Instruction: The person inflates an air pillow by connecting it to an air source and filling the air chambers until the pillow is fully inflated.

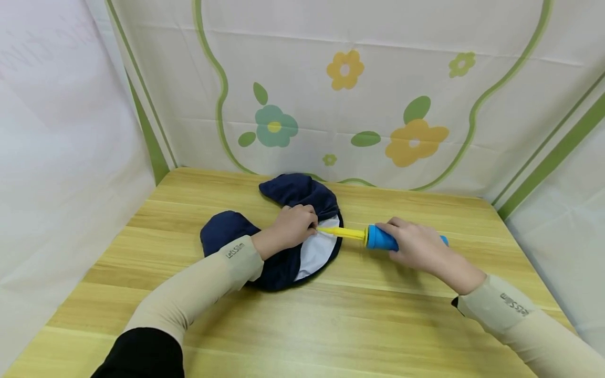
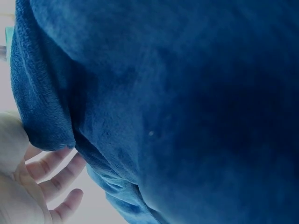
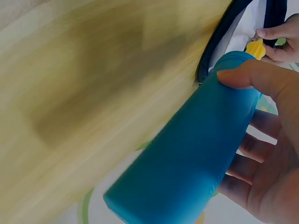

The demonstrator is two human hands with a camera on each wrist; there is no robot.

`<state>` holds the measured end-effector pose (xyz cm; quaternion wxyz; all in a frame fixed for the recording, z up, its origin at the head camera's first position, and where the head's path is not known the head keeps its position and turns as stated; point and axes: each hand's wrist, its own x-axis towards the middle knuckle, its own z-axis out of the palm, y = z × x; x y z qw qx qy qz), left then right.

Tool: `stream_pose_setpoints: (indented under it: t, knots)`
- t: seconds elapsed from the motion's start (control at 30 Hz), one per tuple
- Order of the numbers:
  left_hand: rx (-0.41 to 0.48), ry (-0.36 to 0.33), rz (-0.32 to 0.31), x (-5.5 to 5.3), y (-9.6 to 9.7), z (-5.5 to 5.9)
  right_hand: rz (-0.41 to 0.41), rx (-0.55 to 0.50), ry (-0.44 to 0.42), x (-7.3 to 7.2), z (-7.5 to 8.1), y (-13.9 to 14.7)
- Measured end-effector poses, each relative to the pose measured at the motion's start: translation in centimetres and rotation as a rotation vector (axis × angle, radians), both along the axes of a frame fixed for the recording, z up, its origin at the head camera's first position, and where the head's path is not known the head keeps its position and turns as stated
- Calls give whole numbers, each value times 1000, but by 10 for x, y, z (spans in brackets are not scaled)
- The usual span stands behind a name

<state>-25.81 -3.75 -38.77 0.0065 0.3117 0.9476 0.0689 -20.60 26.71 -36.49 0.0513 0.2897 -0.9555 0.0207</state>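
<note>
So far, by my judgement, bringing the two pieces together is done. Beyond your beige sleeves (image 1: pixel 203 283), your right hand (image 1: pixel 418 244) has its fingers wrapped round the blue pump (image 1: pixel 382 239), on the right half of the table (image 1: pixel 302 336). The yellow nozzle (image 1: pixel 347 232) points toward the left edge, meeting your left hand (image 1: pixel 293 226), whose thumb and forefinger seem to pinch a small bit of the pillow (image 1: pixel 279 273) at the tip. That navy pillow lies left of the table's middle, its pale panel (image 1: pixel 321 252) facing up and its far lobe (image 1: pixel 293 188) close to the far edge. Behind hangs the flowered curtain (image 1: pixel 293 63).

What is left unsettled, I judge, is whether the nozzle is seated and how full the pillow is; your fingers hide the join.

Only the head view gives you the pillow's U shape. Your right wrist view adds your thumb near the pump's nozzle end, the other fingers spaced along the barrel. Your left wrist view is mostly plush, with some left fingers apart beneath its edge and no pump showing.
</note>
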Motion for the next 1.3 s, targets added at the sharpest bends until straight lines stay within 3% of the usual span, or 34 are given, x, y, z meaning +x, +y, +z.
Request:
stream_pose_setpoints:
  t: [0.27, 0.53, 1.1, 1.2, 1.3]
  knots:
    - [-10, -1, -10, 0, 0, -1, -7, 67, 68, 3, 9, -5]
    - [-76, 59, -35, 1, 4, -3, 113, 88, 236, 1, 18, -4]
    - [-187, 140, -68, -1, 10, 1, 272, 142, 566, -5, 34, -14]
    - [-203, 145, -77, -1, 10, 1, 295, 150, 594, -5, 36, -17]
    - [-219, 156, -84, -2, 10, 0, 307, 165, 571, -4, 39, -19]
